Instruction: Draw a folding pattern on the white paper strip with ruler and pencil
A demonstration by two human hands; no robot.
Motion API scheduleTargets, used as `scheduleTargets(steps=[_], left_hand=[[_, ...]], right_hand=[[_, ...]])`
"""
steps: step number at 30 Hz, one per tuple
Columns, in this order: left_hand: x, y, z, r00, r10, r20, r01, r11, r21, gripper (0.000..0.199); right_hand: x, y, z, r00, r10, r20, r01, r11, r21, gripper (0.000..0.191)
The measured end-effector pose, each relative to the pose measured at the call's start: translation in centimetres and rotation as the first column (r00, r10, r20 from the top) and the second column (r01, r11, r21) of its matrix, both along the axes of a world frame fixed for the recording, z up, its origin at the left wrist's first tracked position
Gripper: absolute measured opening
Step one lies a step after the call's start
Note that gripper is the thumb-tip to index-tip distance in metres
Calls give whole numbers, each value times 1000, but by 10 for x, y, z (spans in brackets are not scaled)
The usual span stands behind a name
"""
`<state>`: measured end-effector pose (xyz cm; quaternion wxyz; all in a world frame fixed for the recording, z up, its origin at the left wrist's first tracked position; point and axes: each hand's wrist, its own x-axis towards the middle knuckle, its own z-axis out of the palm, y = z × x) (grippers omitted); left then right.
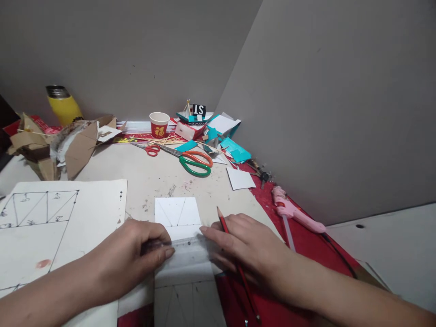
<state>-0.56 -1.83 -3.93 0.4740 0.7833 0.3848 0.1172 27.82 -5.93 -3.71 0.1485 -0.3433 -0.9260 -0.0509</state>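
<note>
My left hand [136,254] pinches the left end of a clear ruler [189,254], its thumb and curled forefinger meeting at the edge. The ruler lies across a white card strip [177,209] marked with pencil lines; more slanting lines show on the strip's near part. My right hand [248,245] keeps a dark red pencil [242,277] tucked between its fingers, the sharpened tip pointing up and away. Its forefinger reaches the strip's right edge, by the ruler's right end. Blur softens the lower fingers of that hand.
At left lies a paper sheet [98,218] with a drawn truss. Beyond are large scissors [194,161], small red scissors [152,150], a paper cup [159,125], a yellow bottle [64,106] and cardboard scraps [81,147]. A pink glue gun [299,215] rests at right by the wall.
</note>
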Motion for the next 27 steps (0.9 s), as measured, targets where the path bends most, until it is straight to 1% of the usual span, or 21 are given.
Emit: scheduleTargets(steps=[2, 4, 6, 8, 10, 12, 14, 15, 16, 17, 18, 20, 22, 23, 24, 25, 27], left_hand=[[-2, 7, 1, 998, 30, 52, -23, 991, -132, 24], [-4, 13, 0, 991, 81, 107, -55, 972, -227, 24], [-5, 15, -1, 983, 112, 144, -71, 962, -263, 26], [-3, 12, -2, 979, 115, 171, -63, 957, -283, 27], [1, 7, -1, 976, 110, 189, -42, 942, -332, 28], [3, 2, 1, 979, 95, 181, -19, 924, -381, 29], [4, 1, 5, 982, 84, 171, -11, 921, -389, 30], [4, 2, 7, 979, 106, 173, -35, 928, -371, 32], [2, 5, 9, 971, 152, 186, -82, 937, -340, 33], [1, 8, 12, 952, 224, 208, -154, 940, -306, 34], [-1, 12, 14, 919, 314, 238, -246, 929, -274, 34], [-5, 20, 16, 822, 486, 297, -426, 871, -244, 32], [-6, 24, 16, 731, 597, 329, -536, 802, -265, 30], [-7, 26, 14, 700, 629, 337, -560, 777, -288, 28], [-7, 26, 12, 684, 645, 342, -565, 764, -311, 27], [-7, 26, 9, 676, 652, 343, -561, 758, -333, 25], [-6, 25, 4, 688, 641, 339, -539, 765, -354, 23]], right_hand=[[11, 9, 4, 999, -32, -30, 30, 999, -43, 30], [23, 18, 6, 997, -52, -60, 46, 994, -94, 29], [31, 24, 7, 996, -64, -62, 57, 993, -106, 30], [32, 26, 7, 997, -63, -46, 60, 996, -66, 32], [25, 25, 7, 999, -22, -47, 20, 999, -28, 34], [15, 23, 7, 996, 55, -70, -58, 998, -38, 35], [9, 24, 6, 991, 112, -77, -117, 991, -62, 35], [8, 25, 6, 990, 119, -76, -124, 990, -64, 35], [9, 28, 5, 991, 112, -74, -117, 991, -59, 34], [12, 30, 5, 993, 93, -75, -96, 994, -46, 33], [16, 33, 6, 994, 66, -83, -68, 997, -30, 32], [25, 39, 7, 994, -2, -108, 1, 1000, -8, 29], [33, 43, 9, 991, -53, -122, 54, 999, 4, 29], [37, 44, 10, 990, -64, -127, 66, 998, 12, 29], [39, 44, 10, 989, -70, -129, 73, 997, 18, 29], [42, 44, 11, 989, -76, -130, 79, 997, 21, 30], [45, 43, 10, 986, -88, -140, 91, 996, 15, 29]])
